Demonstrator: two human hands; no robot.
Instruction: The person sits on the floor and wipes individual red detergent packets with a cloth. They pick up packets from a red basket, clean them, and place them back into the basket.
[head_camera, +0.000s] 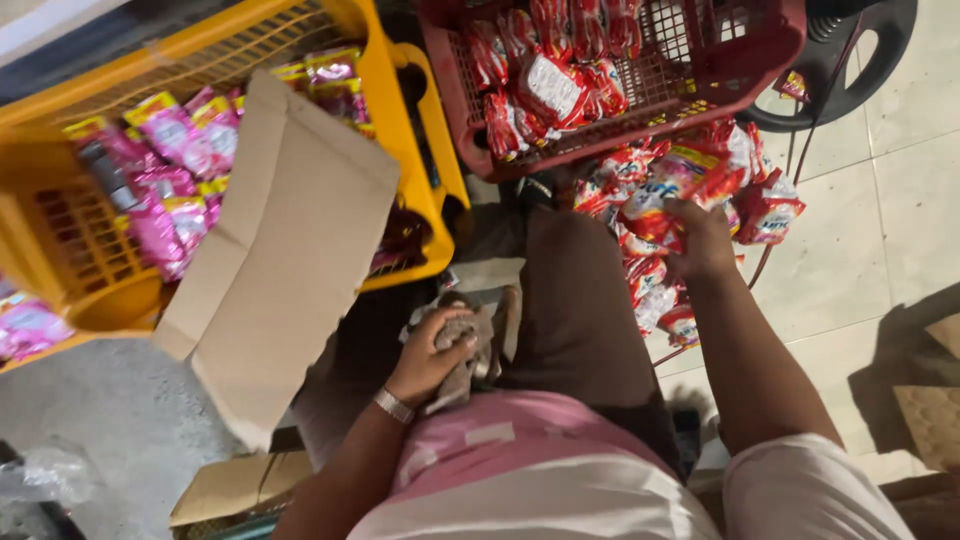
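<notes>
The left hand (428, 358) squeezes a crumpled grey cloth (462, 350) mid-frame, while the right hand (700, 240) grips a shiny red snack packet (655, 200) below the red plastic basket (780, 40), beside the yellow crate (400, 110).

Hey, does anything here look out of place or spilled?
Yes. A heap of red packets lies loose on the floor tiles beside the red crate, not inside it; the right hand rests on that heap. A flattened cardboard sheet also leans askew over the yellow crate, covering part of the pink packets.
</notes>
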